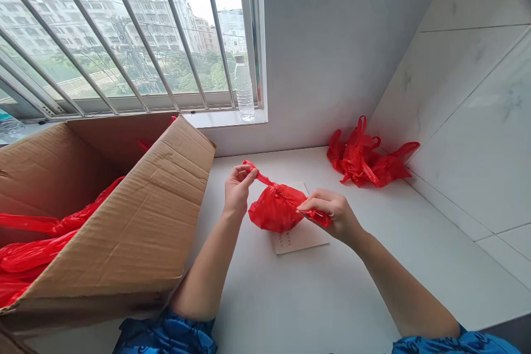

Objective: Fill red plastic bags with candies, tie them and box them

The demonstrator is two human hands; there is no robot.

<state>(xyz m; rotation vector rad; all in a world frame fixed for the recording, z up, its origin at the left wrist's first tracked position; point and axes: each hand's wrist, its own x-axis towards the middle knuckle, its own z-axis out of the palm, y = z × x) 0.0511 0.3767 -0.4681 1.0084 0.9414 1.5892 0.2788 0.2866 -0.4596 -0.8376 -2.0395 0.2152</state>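
A small red plastic bag bulges over a white paper sheet on the white counter. My left hand pinches one handle of the bag, pulled up and to the left. My right hand pinches the other handle at the bag's right side. Both hands are closed on the handles, stretched in opposite directions.
A large open cardboard box with red plastic bags inside stands at the left. A pile of tied red bags lies in the back right corner. A clear water bottle stands on the windowsill by the barred window. Tiled wall on the right.
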